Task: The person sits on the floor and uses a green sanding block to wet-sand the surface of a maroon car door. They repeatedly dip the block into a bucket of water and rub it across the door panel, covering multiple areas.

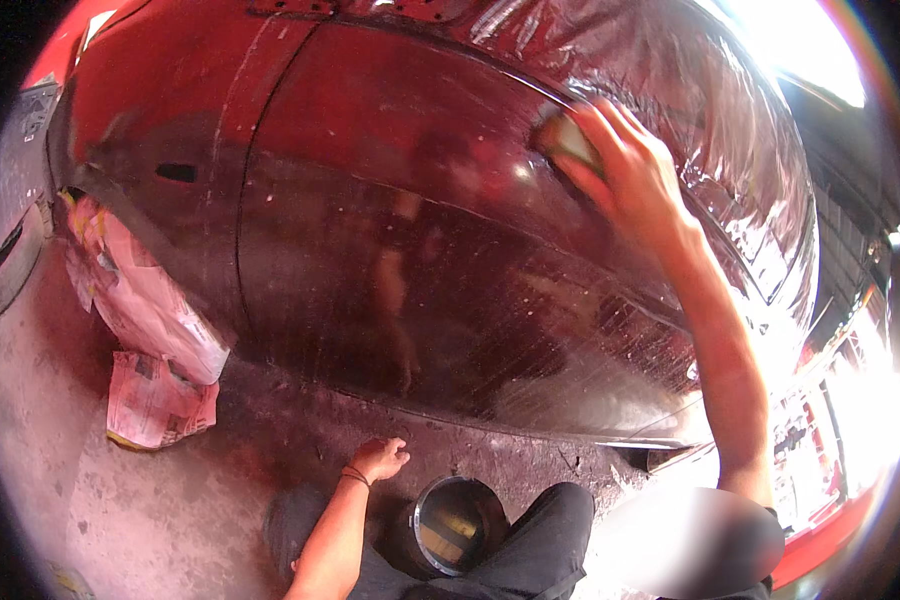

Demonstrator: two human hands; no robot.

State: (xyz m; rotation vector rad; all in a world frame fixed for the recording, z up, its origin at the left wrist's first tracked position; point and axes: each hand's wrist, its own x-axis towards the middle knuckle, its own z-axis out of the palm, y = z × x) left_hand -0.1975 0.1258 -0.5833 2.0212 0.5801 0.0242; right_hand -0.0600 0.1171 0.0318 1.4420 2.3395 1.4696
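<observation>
My right hand (635, 170) reaches up and presses a pale block-like pad (573, 142) against the dark red car door (450, 230), just below the window edge. Its fingers wrap over the pad, so part of it is hidden, and it looks slightly blurred. Low in the view, my left hand (380, 460) hangs above the ground near my knee. Its fingers are loosely bent and a little apart, with nothing visible in them. Beside it, between my legs, stands a round black bucket (420, 520) with liquid in it.
Crinkled clear plastic sheeting (660, 60) covers the car's windows and upper side. Printed paper (155, 290) masks the wheel at the left, with another sheet (160, 400) by the ground. A grey panel (15, 180) stands at the far left. Bright light comes from the right.
</observation>
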